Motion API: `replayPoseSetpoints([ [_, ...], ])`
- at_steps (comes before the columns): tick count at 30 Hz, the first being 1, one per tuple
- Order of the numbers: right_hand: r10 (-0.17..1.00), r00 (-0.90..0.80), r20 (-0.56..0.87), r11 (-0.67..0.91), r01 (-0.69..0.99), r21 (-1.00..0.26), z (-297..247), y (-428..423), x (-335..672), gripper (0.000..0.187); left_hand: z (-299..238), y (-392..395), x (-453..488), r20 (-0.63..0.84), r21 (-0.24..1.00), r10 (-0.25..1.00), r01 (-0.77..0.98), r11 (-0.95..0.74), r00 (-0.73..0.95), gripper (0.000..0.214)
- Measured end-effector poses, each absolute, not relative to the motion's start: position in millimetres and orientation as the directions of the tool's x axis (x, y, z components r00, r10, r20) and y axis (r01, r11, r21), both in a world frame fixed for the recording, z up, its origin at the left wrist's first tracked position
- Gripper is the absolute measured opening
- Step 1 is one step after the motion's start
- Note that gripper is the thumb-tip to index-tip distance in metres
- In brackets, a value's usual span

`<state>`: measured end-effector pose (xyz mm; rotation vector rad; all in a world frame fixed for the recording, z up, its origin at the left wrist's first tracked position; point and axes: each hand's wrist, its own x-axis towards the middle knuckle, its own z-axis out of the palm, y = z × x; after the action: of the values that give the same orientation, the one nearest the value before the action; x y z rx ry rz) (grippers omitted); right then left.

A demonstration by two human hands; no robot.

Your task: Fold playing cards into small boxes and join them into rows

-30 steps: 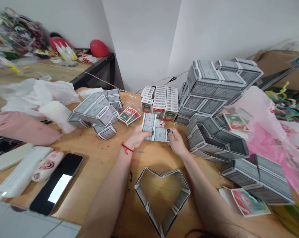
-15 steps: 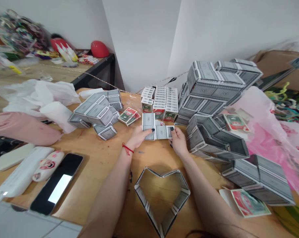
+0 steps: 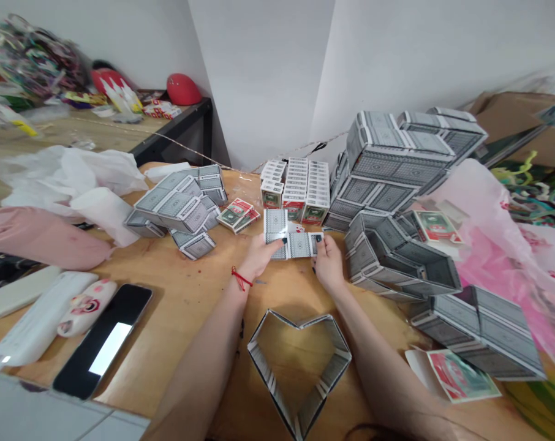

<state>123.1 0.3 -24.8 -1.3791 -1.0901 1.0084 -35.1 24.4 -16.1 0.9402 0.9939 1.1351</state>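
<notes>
Playing cards [image 3: 299,245] with grey patterned backs are pinched at both ends, one upright card on the left and others lying sideways to its right. My left hand [image 3: 260,252] is closed on the upright card, thumb on top. My right hand [image 3: 328,257] grips the right end between thumb and fingers. A bit of a card's face peeks out behind them. Nearer me on the table stands a heart-shaped frame [image 3: 300,324] made of cards. Three rows of card boxes [image 3: 297,184] stand just beyond my hands, with loose card boxes [image 3: 237,214] to their left.
Card-built heart frames [image 3: 401,260] and stacked blocks [image 3: 388,153] fill the right side. Another card stack [image 3: 181,202] stands at left. A phone [image 3: 103,340], a white power bank [image 3: 41,318] and a pink pouch [image 3: 48,237] lie at the left edge. An opened card box [image 3: 464,373] lies at lower right.
The view has shifted very slightly. Both hands keep the same hold on the cards, and nothing else has visibly moved.
</notes>
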Motion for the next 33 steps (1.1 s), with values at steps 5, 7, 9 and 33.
replayPoseSetpoints([
  [5,0.981,0.195,-0.024,-0.029,0.021,-0.999,-23.1,0.8,124.4,0.026,-13.8,23.2,-32.2,-0.128,0.952,0.987,-0.267,0.150,0.100,0.042],
  [7,0.982,0.186,-0.031,-0.026,-0.032,-0.999,-21.5,1.5,125.2,0.026,-14.5,23.1,-32.5,-0.110,0.960,0.987,-0.244,0.135,0.114,0.041],
  [9,0.978,0.204,-0.034,-0.021,-0.068,-0.997,-20.4,2.2,125.7,0.025,-15.7,23.0,-32.9,-0.091,0.968,0.988,-0.220,0.117,0.126,0.040],
  [33,0.997,0.068,-0.044,-0.040,-0.060,-0.997,-13.7,2.6,128.8,0.029,-8.7,22.5,-38.3,-0.245,0.865,0.936,-0.378,0.329,0.254,0.043],
])
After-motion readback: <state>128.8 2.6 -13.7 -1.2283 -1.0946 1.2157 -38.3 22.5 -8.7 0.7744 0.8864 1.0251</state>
